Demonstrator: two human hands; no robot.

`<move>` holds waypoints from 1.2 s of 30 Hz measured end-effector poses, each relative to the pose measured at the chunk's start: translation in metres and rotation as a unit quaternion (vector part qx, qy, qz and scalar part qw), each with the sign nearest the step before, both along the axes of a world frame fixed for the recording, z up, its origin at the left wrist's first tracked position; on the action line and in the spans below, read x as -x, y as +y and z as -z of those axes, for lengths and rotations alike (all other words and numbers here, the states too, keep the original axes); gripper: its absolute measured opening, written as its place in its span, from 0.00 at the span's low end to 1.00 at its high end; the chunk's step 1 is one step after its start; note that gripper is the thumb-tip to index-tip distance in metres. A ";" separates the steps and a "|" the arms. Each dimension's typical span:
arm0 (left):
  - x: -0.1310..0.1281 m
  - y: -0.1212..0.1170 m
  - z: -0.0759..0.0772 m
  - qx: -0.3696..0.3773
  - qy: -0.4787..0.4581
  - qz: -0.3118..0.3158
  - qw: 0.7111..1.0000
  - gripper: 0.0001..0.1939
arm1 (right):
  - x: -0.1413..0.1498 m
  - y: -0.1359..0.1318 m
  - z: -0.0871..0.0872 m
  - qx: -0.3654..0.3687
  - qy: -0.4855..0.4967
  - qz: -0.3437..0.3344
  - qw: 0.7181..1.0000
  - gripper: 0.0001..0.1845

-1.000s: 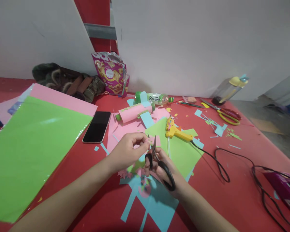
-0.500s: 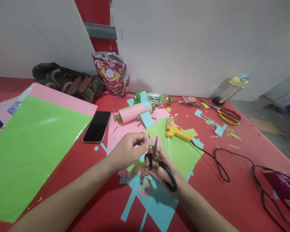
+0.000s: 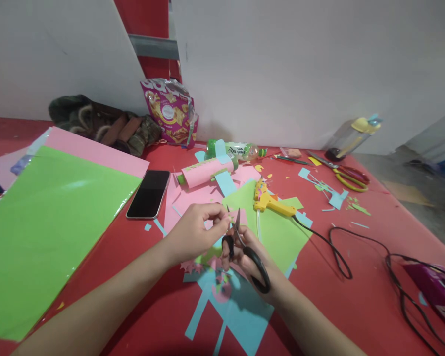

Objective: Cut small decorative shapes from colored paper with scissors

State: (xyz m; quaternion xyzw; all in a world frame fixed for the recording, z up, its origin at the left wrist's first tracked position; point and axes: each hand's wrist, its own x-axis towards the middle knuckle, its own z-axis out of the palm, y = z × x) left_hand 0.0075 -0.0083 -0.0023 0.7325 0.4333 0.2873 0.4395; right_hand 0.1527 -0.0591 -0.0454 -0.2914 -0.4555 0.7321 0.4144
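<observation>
My right hand (image 3: 252,252) grips a pair of black-handled scissors (image 3: 258,269), their blades pointing up and a little apart. Just left of the blades, my left hand (image 3: 202,227) pinches a tiny green scrap of paper (image 3: 231,217) between thumb and finger; its shape is mostly hidden. Beneath both hands lie blue paper (image 3: 244,316), small pink paper stars (image 3: 192,267) and other cut pieces. A yellow glue gun (image 3: 272,202) rests on green paper (image 3: 281,237) to the right of my hands.
A phone (image 3: 148,194) lies left of my hands, beside large green sheets (image 3: 59,227). Behind are a pink-wrapped roll (image 3: 203,173), a green bottle (image 3: 240,151) and a snack bag (image 3: 170,113). Yellow-and-red-handled scissors (image 3: 350,179), a clear bottle (image 3: 352,138) and a black cord (image 3: 359,231) are on the right.
The scissors have shifted very slightly left toward the green scrap. My left hand keeps its pinch in nearly the same place.
</observation>
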 end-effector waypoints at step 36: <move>0.009 0.005 -0.005 -0.017 0.059 0.032 0.998 0.11 | 0.001 -0.001 0.006 0.025 0.015 0.004 1.000 0.24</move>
